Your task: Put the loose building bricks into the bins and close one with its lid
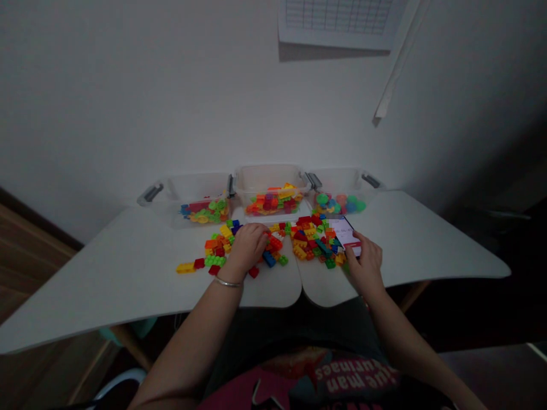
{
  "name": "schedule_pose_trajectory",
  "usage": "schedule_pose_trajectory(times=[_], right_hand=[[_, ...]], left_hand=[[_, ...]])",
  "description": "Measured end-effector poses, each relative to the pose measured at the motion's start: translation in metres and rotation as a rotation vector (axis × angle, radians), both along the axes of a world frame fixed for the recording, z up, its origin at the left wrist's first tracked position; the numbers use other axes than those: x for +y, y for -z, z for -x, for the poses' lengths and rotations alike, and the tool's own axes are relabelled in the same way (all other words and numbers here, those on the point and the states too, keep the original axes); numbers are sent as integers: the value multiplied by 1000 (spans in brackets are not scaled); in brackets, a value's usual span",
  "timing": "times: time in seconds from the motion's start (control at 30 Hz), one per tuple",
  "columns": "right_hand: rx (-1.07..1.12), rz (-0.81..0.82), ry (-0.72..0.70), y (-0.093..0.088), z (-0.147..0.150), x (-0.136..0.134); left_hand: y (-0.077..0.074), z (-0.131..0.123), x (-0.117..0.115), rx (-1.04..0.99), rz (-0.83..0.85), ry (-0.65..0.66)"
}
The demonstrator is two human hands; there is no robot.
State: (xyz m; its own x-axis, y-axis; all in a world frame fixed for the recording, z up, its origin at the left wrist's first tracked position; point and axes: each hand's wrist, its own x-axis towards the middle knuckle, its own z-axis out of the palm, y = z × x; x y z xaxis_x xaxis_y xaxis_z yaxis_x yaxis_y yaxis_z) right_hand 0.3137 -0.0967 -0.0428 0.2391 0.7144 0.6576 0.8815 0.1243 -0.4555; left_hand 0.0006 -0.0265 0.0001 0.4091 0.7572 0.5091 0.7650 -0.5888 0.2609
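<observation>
My right hand (366, 261) is closed on a smartphone (343, 232) with a lit screen, held over the right part of a spread of coloured toy building bricks (305, 238). My left hand (250, 245), a silver bangle at its wrist, rests among the bricks left of the middle. Its fingers curl down, and their tips are hidden, so whether a brick is in them I cannot tell. Beside it lie a blue brick (269, 258) and an orange-red brick (274, 244) on the right, and a light green brick (215, 261) on the left.
Three clear plastic boxes stand along the wall: a left box (200, 185) and a middle box (273, 176) with colourful pieces, and a right box (342, 179) with rounded pieces. The white table (128, 273) has rounded corners meeting near my lap. A printed sheet (337, 23) hangs above.
</observation>
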Motion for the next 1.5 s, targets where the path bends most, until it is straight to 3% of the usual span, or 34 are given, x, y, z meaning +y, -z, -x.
schedule_pose_trajectory(times=[0.23, 0.67, 0.93, 1.07, 1.13, 1.2, 1.3, 1.4, 1.5], right_hand=[[-94, 44, -205, 3, 22, 8], [-190, 272, -265, -8, 60, 23], [-144, 207, -279, -7, 65, 41], [-85, 155, -318, -12, 66, 50], [-75, 135, -373, -14, 65, 53], [-66, 117, -414, -15, 64, 55], [-36, 96, -439, -15, 62, 56], [-12, 80, -427, -14, 62, 53], [-42, 57, -431, -15, 64, 49]], left_hand=[[-3, -1, -3, -20, 3, 1], [-5, -1, -6, -14, 8, -3], [-1, -2, -3, 14, 28, 3], [-8, -3, -4, -15, -16, 3], [-15, 2, -8, -22, -40, -96], [-23, 13, -13, -3, -19, -312], [-27, 38, -24, 36, 153, -673], [-19, 64, -32, -19, 346, -964], [-10, 77, -34, -54, 423, -1000]])
